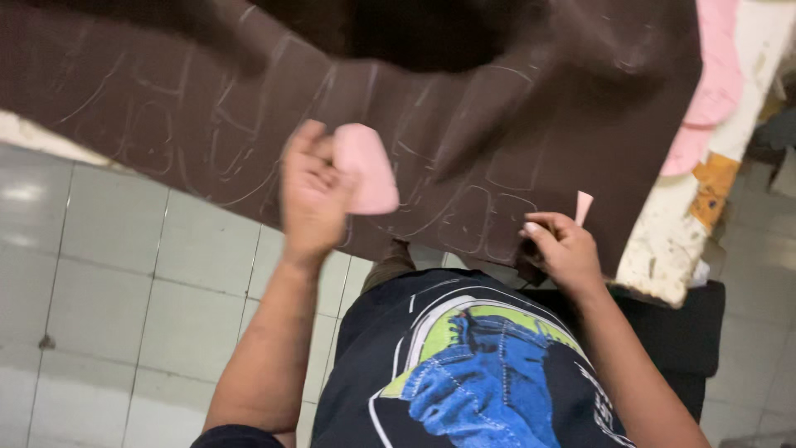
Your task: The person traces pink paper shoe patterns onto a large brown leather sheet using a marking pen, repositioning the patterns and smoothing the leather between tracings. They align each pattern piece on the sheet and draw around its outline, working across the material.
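Observation:
A large dark brown sheet [199, 108] with pale traced outlines covers the table in front of me. My left hand [311, 199] holds a pink rounded template piece [366, 170] just above the sheet's near edge. My right hand [565, 249] grips a small pink marking stick [583, 206] at the sheet's lower right corner, its fingers pinched on the sheet's edge too. The picture is blurred around the left hand.
More pink template pieces [713, 83] lie at the table's right end, on a worn white tabletop [663, 241] with an orange patch [713, 187]. Grey floor tiles [124, 290] show below left. A dark stool or seat [680, 332] stands at the right.

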`<action>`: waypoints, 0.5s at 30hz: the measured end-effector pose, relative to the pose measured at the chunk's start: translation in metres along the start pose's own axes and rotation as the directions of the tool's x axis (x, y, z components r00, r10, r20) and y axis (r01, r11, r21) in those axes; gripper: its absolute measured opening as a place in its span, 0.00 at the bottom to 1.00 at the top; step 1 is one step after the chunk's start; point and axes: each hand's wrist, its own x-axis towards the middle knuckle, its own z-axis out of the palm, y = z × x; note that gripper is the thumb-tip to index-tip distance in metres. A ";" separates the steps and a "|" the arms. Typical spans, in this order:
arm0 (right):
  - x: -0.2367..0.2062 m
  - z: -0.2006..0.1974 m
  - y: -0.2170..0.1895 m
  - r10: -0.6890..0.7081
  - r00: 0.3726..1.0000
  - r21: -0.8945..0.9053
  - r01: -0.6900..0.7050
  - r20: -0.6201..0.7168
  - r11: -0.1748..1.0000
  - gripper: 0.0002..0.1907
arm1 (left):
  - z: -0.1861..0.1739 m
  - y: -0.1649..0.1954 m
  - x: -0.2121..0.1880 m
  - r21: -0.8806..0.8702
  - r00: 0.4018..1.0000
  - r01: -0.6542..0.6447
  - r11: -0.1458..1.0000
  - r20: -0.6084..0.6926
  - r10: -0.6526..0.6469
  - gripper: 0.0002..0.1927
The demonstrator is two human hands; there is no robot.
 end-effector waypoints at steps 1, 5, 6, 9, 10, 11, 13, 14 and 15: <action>-0.003 -0.002 -0.002 0.060 0.995 0.123 -0.069 0.082 0.990 0.16 | 0.018 -0.010 -0.004 0.024 0.994 0.059 0.998 0.089 -0.061 0.35; -0.014 0.004 -0.005 0.177 0.936 0.299 -0.270 0.303 0.915 0.18 | 0.089 -0.051 -0.027 0.207 0.879 0.329 0.921 0.289 -0.379 0.30; -0.017 0.006 -0.004 0.141 0.947 0.264 -0.220 0.289 0.939 0.16 | 0.101 -0.058 -0.032 0.208 0.859 0.289 0.934 0.374 -0.349 0.27; -0.019 0.010 0.004 0.058 0.978 0.208 -0.100 0.201 0.973 0.14 | 0.126 -0.070 -0.042 0.454 0.810 0.191 0.870 0.427 -0.401 0.24; -0.017 0.007 0.006 0.051 0.990 0.225 -0.080 0.133 0.971 0.14 | 0.129 -0.071 -0.040 0.523 0.834 -0.022 0.852 0.480 -0.273 0.24; -0.015 0.002 0.009 0.046 0.997 0.238 -0.060 0.066 0.969 0.15 | 0.130 -0.073 -0.038 0.566 0.827 -0.232 0.791 0.543 -0.147 0.24; -0.013 -0.014 0.012 0.078 0.994 0.213 -0.061 -0.072 0.975 0.16 | 0.130 -0.076 -0.032 0.618 0.774 -0.462 0.636 0.631 -0.052 0.26; -0.013 -0.022 0.013 0.093 0.986 0.201 -0.063 -0.142 0.978 0.17 | 0.129 -0.078 -0.029 0.647 0.758 -0.495 0.579 0.647 -0.075 0.28; -0.015 -0.029 0.015 0.095 0.982 0.247 -0.053 -0.163 0.968 0.17 | 0.126 -0.079 -0.027 0.671 0.744 -0.528 0.521 0.661 -0.099 0.30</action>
